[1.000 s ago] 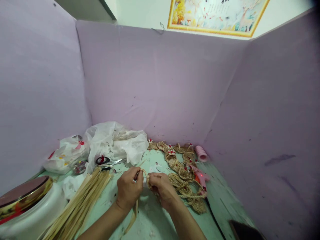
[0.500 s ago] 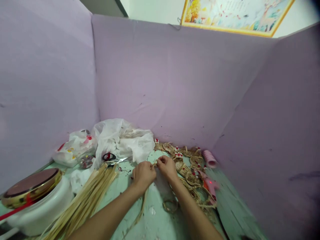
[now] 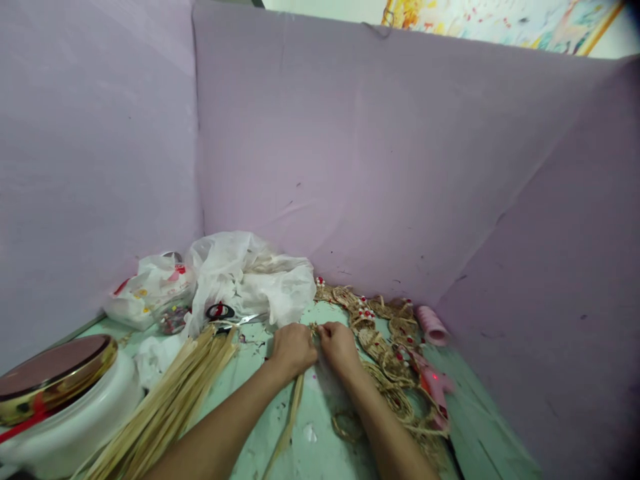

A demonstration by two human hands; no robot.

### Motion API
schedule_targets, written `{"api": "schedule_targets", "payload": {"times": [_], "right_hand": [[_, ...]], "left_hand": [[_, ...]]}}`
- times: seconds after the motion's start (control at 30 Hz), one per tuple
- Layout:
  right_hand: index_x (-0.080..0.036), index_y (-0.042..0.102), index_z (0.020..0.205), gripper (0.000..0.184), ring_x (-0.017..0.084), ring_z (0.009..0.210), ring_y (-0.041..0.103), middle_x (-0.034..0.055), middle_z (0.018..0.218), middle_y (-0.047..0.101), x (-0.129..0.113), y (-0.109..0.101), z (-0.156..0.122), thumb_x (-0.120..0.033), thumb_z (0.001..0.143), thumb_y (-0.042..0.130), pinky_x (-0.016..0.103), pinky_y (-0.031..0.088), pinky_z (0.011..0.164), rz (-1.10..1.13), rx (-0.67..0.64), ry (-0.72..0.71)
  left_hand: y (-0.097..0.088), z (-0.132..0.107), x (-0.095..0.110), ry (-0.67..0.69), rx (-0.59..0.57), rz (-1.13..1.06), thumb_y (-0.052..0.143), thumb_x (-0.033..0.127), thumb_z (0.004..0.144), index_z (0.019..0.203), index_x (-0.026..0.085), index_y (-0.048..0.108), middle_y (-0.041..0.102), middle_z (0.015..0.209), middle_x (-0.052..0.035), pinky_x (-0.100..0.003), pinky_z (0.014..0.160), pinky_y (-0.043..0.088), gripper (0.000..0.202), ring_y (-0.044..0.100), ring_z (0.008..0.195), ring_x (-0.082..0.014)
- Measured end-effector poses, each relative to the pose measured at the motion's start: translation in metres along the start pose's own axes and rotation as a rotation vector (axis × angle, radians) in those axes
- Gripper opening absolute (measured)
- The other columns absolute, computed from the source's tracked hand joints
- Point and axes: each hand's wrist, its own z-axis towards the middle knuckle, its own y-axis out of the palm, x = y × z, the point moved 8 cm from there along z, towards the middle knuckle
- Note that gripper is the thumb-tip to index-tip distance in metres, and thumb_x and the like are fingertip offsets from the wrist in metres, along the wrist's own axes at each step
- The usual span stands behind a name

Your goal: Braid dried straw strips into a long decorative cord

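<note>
My left hand (image 3: 293, 348) and my right hand (image 3: 340, 345) meet over the green table (image 3: 320, 427), fingers pinched together on a small piece of braided straw (image 3: 314, 329) between them. A flat straw strip (image 3: 289, 427) trails from under my left hand toward me. A small straw ring (image 3: 344, 427) lies beside my right forearm. A row of woven straw ornaments with red and white beads (image 3: 380, 343) runs just right of my right hand.
A bundle of straw strips (image 3: 170, 400) lies left. Scissors (image 3: 227, 315) rest by white plastic bags (image 3: 240, 283). A white jar with a gold lid (image 3: 60, 393) stands at the front left. A pink glue gun (image 3: 435, 387) and a pink spool (image 3: 431, 325) sit right. Purple panels (image 3: 350, 167) wall the table.
Both hands reached farther from me, from the near middle of the table to a spot by the scissors and bags. The small straw ring now lies loose beside my right forearm.
</note>
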Motion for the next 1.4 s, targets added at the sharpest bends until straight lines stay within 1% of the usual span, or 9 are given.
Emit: {"api": "schedule_targets", "payload": {"times": [0.13,0.5,0.63,0.9,1.1,1.17,1.27,1.33,1.4], "right_hand": [[-0.009,0.065,0.085,0.027,0.018,0.069,0.059,0.0153,0.079,0.067,0.004,-0.009,-0.032,-0.021,0.078,0.041,0.024,0.034,0.059,0.004,0.112,0.102],[-0.012,0.061,0.063,0.021,0.015,0.055,0.053,0.0095,0.061,0.064,-0.005,-0.014,-0.077,-0.016,0.073,0.043,0.023,0.027,0.051,0.111,0.033,0.088],[-0.012,0.062,0.063,0.021,0.015,0.055,0.053,0.0091,0.061,0.064,-0.001,-0.02,-0.075,-0.016,0.073,0.044,0.023,0.027,0.051,0.103,0.045,0.089],[-0.013,0.065,0.069,0.018,0.017,0.06,0.055,0.0124,0.069,0.066,0.011,-0.025,-0.041,-0.018,0.071,0.048,0.024,0.027,0.053,-0.058,0.019,0.116],[-0.013,0.065,0.071,0.02,0.016,0.06,0.054,0.011,0.068,0.065,0.004,-0.017,-0.056,-0.016,0.072,0.046,0.024,0.027,0.054,-0.074,-0.032,0.046],[-0.013,0.066,0.073,0.02,0.016,0.06,0.054,0.0103,0.067,0.065,0.002,-0.018,-0.061,-0.016,0.072,0.045,0.024,0.028,0.055,-0.084,-0.051,0.049],[-0.014,0.067,0.077,0.021,0.018,0.07,0.056,0.011,0.076,0.066,-0.001,-0.035,-0.06,-0.015,0.071,0.047,0.025,0.033,0.062,-0.069,0.015,0.06],[-0.014,0.066,0.085,0.024,0.02,0.084,0.055,0.0118,0.09,0.064,-0.007,-0.055,-0.054,-0.013,0.069,0.048,0.027,0.035,0.072,0.001,0.156,0.015],[-0.013,0.065,0.086,0.024,0.019,0.085,0.055,0.0102,0.09,0.064,-0.007,-0.064,-0.045,-0.014,0.07,0.048,0.027,0.038,0.074,0.185,0.219,0.033]], "left_hand": [[0.0,0.0,-0.002,0.009,0.007,0.003,0.036,0.024,0.072,0.078,0.015,0.066,0.065,0.08,-0.0139,-0.031,0.066,0.042,0.032,0.06,0.079,-0.0243],[0.003,0.005,-0.001,0.045,-0.009,0.016,0.037,0.024,0.07,0.073,0.016,0.065,0.065,0.078,-0.0124,-0.029,0.063,0.04,0.029,0.06,0.076,-0.0223],[0.003,0.009,-0.002,0.015,-0.031,0.002,0.038,0.022,0.067,0.07,0.016,0.065,0.065,0.076,-0.0118,-0.027,0.06,0.039,0.028,0.06,0.074,-0.0216],[0.001,-0.003,0.005,0.03,-0.112,-0.008,0.043,0.019,0.06,0.067,0.016,0.065,0.064,0.071,-0.0108,-0.025,0.057,0.037,0.024,0.059,0.07,-0.0203],[0.001,-0.002,-0.003,0.027,-0.101,-0.116,0.043,0.017,0.059,0.052,0.015,0.056,0.056,0.055,-0.0048,-0.022,0.051,0.03,0.015,0.052,0.057,-0.0143],[0.004,0.001,-0.009,-0.043,-0.136,-0.313,0.045,0.016,0.058,0.044,0.015,0.046,0.043,0.043,0.0004,-0.021,0.045,0.025,0.014,0.043,0.047,-0.0102],[0.017,0.001,-0.02,-0.308,-0.272,-0.719,0.049,0.014,0.058,0.042,0.017,0.032,0.026,0.036,0.0057,-0.02,0.038,0.017,0.023,0.027,0.036,-0.0057],[0.029,-0.003,-0.021,-0.499,-0.413,-0.94,0.049,0.014,0.061,0.044,0.018,0.028,0.023,0.035,0.0074,-0.019,0.036,0.013,0.027,0.019,0.032,-0.0036],[0.04,-0.006,-0.014,-0.604,-0.582,-1.097,0.046,0.014,0.066,0.046,0.018,0.028,0.023,0.035,0.0082,-0.017,0.034,0.01,0.027,0.014,0.031,-0.0021]]}}
